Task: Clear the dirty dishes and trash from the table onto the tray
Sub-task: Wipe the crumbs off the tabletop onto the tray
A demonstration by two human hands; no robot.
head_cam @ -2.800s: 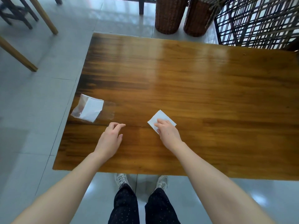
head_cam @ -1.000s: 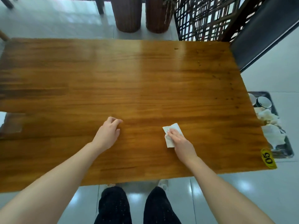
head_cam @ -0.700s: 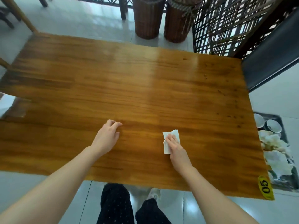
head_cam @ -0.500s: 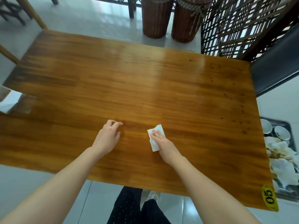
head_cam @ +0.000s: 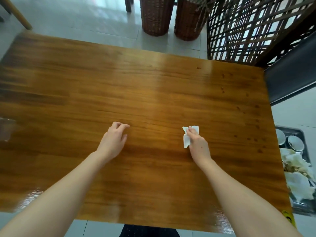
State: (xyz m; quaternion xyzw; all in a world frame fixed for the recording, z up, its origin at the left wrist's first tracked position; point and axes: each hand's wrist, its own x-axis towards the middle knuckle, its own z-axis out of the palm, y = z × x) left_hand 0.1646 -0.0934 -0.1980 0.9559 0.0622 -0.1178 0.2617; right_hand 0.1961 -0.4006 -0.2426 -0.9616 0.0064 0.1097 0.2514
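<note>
A small white tissue (head_cam: 186, 140) lies bunched on the wooden table (head_cam: 153, 93), right of centre. My right hand (head_cam: 198, 147) pinches it, fingers curled over its top edge. Further left, my left hand (head_cam: 114, 140) rests on the bare wood by its fingertips, fingers loosely bent and holding nothing. Past the table's right edge and lower down sits a metal tray (head_cam: 290, 130). It holds two white cups (head_cam: 295, 142) and a heap of crumpled white tissues (head_cam: 297, 170).
A clear plastic wrapper (head_cam: 6, 129) lies blurred at the table's far left edge. Two wicker baskets (head_cam: 155, 14) and a lattice screen (head_cam: 248, 28) stand beyond the far edge. A dark seat (head_cam: 290, 74) is at the right. A yellow number sticker (head_cam: 289, 218) marks the near right corner.
My right hand has slid the tissue back to the right along the table, and the tissue is now bunched under the fingers. My left hand has stayed in place.
</note>
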